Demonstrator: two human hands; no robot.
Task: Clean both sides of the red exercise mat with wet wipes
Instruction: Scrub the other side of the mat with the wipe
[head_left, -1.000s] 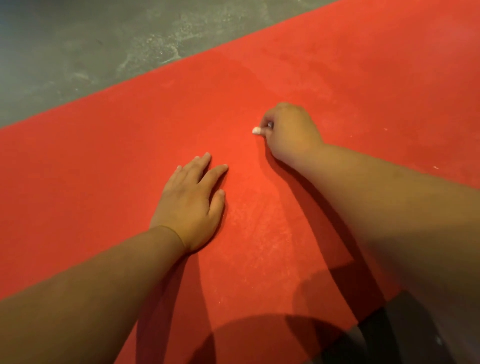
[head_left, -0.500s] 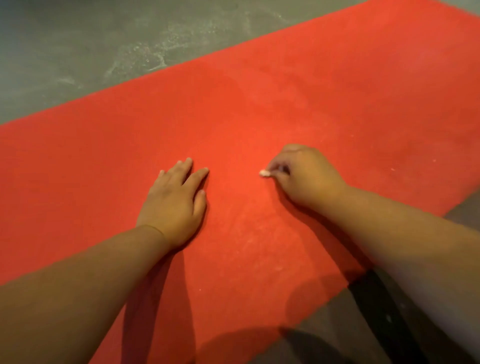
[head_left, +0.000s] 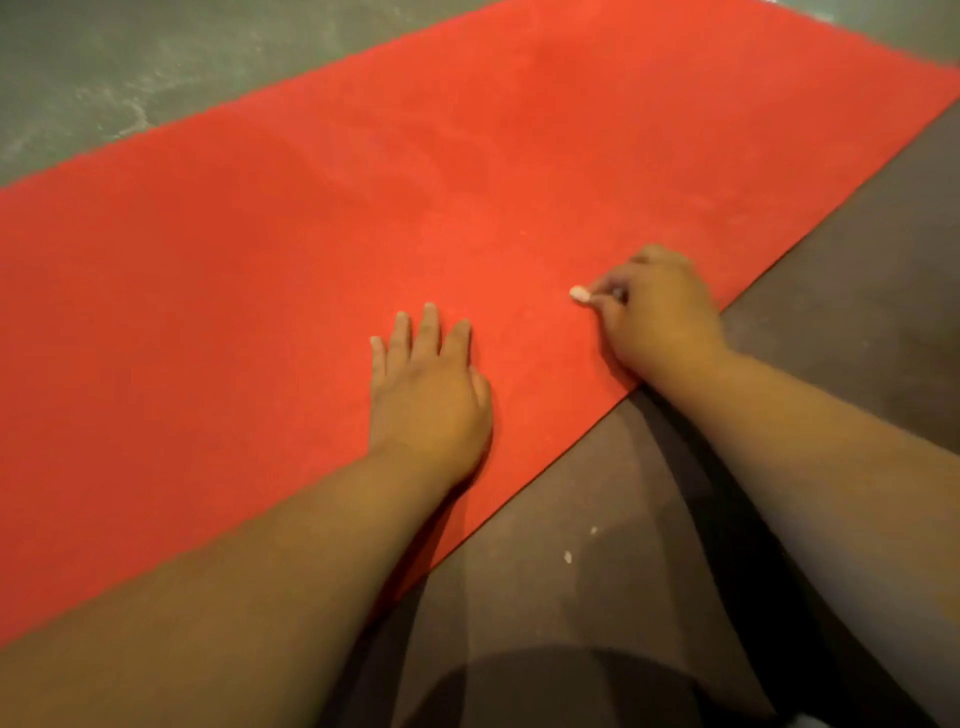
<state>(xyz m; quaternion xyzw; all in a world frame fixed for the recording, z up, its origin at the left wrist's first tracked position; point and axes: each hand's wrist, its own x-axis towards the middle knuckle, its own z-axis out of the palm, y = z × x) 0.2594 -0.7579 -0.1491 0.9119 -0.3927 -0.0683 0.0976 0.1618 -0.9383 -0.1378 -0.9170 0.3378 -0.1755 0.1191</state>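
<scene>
The red exercise mat (head_left: 311, 249) lies flat on the floor and runs diagonally across the view. My left hand (head_left: 428, 395) rests palm-down on it with straight fingers, close to the mat's near edge. My right hand (head_left: 657, 317) is curled against the mat just to the right, near the same edge. It grips a small wadded wet wipe (head_left: 579, 294), and only a white tip of the wipe pokes out past the fingers. Pale streaks show on the mat's surface beyond my hands.
Grey concrete floor (head_left: 104, 67) lies beyond the mat's far edge. Darker floor (head_left: 857, 291) lies on the near right side. Two small white specks (head_left: 568, 557) sit on the floor below the mat's near edge.
My right hand with the wipe has pulled back across the mat toward its near edge. The view has shifted, so more of the near floor shows. My left hand stays flat.
</scene>
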